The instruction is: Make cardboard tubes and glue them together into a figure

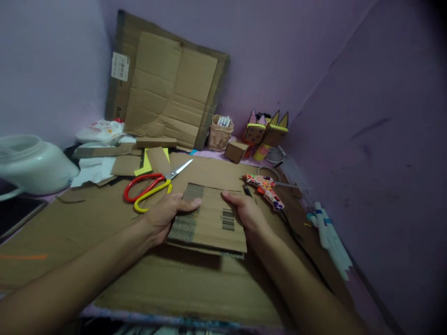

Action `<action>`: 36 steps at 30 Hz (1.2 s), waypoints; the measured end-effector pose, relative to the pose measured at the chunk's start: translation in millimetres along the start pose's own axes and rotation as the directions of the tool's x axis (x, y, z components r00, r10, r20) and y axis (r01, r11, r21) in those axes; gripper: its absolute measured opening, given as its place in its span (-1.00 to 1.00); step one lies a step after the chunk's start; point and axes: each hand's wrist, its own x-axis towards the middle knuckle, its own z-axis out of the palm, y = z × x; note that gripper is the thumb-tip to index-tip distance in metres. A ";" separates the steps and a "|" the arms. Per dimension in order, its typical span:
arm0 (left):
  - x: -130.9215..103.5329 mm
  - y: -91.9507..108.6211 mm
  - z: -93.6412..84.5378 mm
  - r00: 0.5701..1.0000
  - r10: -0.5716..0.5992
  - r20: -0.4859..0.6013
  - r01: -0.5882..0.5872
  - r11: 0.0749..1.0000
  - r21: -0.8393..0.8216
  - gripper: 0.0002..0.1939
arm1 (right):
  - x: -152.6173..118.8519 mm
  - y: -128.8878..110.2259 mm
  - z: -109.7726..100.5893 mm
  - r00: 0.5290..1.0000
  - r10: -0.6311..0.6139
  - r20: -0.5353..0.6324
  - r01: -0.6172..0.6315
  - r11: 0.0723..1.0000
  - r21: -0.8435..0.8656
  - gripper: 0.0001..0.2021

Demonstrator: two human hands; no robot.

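Between my two hands is a piece of cardboard (210, 218), raised a little above the work surface, with a printed barcode on its right part and a dark patterned strip on its left. A second layer shows under its near edge. My left hand (171, 214) grips the left edge, thumb on top. On the right edge my right hand (247, 214) does the same, and its other fingers are hidden beneath. Scissors with red and yellow handles (153, 186) lie just beyond my left hand, blades partly apart. A colourfully patterned glue gun (264, 188) rests beyond my right hand.
A large cardboard sheet (171, 88) leans on the back wall. Before it stand a paper holder with markers (220, 132), a small box (236, 151) and eared cardboard figures (267, 132). Left are a white jug (38, 163) and cardboard scraps (127, 165); right, white glue sticks or markers (331, 242).
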 end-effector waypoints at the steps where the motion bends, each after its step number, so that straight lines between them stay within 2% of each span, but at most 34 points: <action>1: -0.6 -1.4 -0.7 1.000 -0.012 0.003 0.012 1.000 0.029 -0.80 | 1.5 -0.8 -0.9 1.000 -0.005 -0.023 0.005 1.000 0.013 -0.90; 5: 0.1 -4.4 -4.8 1.000 0.011 -0.004 -0.010 0.977 0.215 -0.70 | 3.6 1.3 -0.6 0.993 -0.071 -0.097 0.077 0.995 0.063 -0.85; 7: 1.1 -1.5 -7.4 0.999 0.036 0.004 -0.036 0.964 0.265 -0.71 | 2.8 3.7 -0.4 0.989 -0.116 -0.091 0.123 0.989 0.079 -0.83; 11: -2.0 12.3 -15.6 0.996 0.088 0.006 -0.084 0.924 0.373 -0.77 | -0.6 0.5 -7.0 0.980 -0.168 0.108 0.169 0.986 -0.004 -0.82; 15: -12.2 23.8 -24.1 0.989 0.119 0.086 -0.147 0.793 0.591 -0.82 | -7.3 -12.1 -15.0 0.963 -0.088 0.254 0.125 0.983 -0.134 -0.74; 20: -24.1 20.8 -16.1 0.982 -0.044 0.184 -0.100 0.704 0.703 -0.90 | -20.2 -18.6 -12.9 0.899 0.086 0.429 0.067 0.942 -0.328 -0.70; 23: -25.9 19.9 -7.3 0.969 -0.118 0.218 -0.111 0.579 0.808 -0.91 | -23.5 -12.9 -10.9 0.861 0.155 0.485 0.073 0.905 -0.419 -0.71; 24: -25.3 21.0 -5.8 0.969 -0.117 0.220 -0.121 0.552 0.825 -0.89 | -23.1 -10.1 -10.8 0.863 0.158 0.481 0.077 0.898 -0.433 -0.72; 26: -22.4 25.1 -5.5 0.978 -0.045 0.203 -0.141 0.576 0.806 -0.91 | -20.6 -4.7 -11.2 0.888 0.110 0.446 0.086 0.914 -0.396 -0.72; 27: -20.6 27.4 -6.4 0.982 0.016 0.191 -0.159 0.620 0.768 -0.89 | -18.8 -2.9 -11.5 0.909 0.063 0.412 0.095 0.931 -0.351 -0.71; 29: -17.0 30.1 -8.4 0.976 0.144 0.164 -0.216 0.744 0.632 -0.69 | -15.1 -1.1 -11.4 0.945 -0.055 0.321 0.132 0.965 -0.225 -0.69; 31: -14.1 28.0 -9.1 0.964 0.197 0.179 -0.261 0.835 0.485 -0.51 | -12.6 -0.9 -9.8 0.962 -0.164 0.219 0.187 0.978 -0.092 -0.66; 32: -12.8 25.0 -8.6 0.959 0.205 0.197 -0.273 0.856 0.439 -0.48 | -11.9 -0.6 -8.4 0.963 -0.207 0.172 0.216 0.976 -0.037 -0.66; 34: -10.3 16.6 -6.4 0.955 0.233 0.181 -0.290 0.853 0.434 -0.52 | -11.6 1.3 -5.1 0.960 -0.258 0.111 0.255 0.966 0.039 -0.66; 36: -7.8 8.4 -4.0 0.949 0.305 0.085 -0.304 0.805 0.510 -0.60 | -11.7 4.3 -2.2 0.958 -0.274 0.089 0.269 0.961 0.064 -0.66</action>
